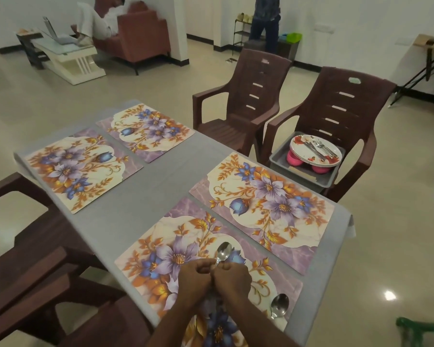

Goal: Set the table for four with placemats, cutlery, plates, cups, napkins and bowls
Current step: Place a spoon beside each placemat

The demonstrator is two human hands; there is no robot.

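- four floral placemats are laid out on the grey-covered surface [161,176]: the near placemat [161,249], the right placemat [266,204], the far left placemat [78,166] and the far right placemat [148,128]; the placemat step is judged complete.
- cutlery placement is only just begun: one spoon [279,305] is lying on the right end of the near placemat, close to the surface's near edge.
- a second spoon [223,251] is held above the middle of the near placemat, bowl pointing away, handle hidden between the two hands.
- the left hand [194,276] is curled, its grip closed near the spoon's neck; whether the metal is really pinched by it cannot be told.
- the right hand [232,278] is curled as well, its grip wrapped around what is judged to be the spoon's handle, possibly along with more cutlery that is hidden.
- the other three placemats are bare of any cutlery.
- the remaining supplies are kept in a grey tub [308,169] on the right-hand brown chair [341,113]: a stack of plates [316,149] with forks and other cutlery [321,147] on top, resting on pink bowls or cups [295,159].
- plates, cups, bowls and napkins are not yet set anywhere; napkins cannot be made out with certainty.
- overall, the task is judged to be at an early stage, with most of it left.
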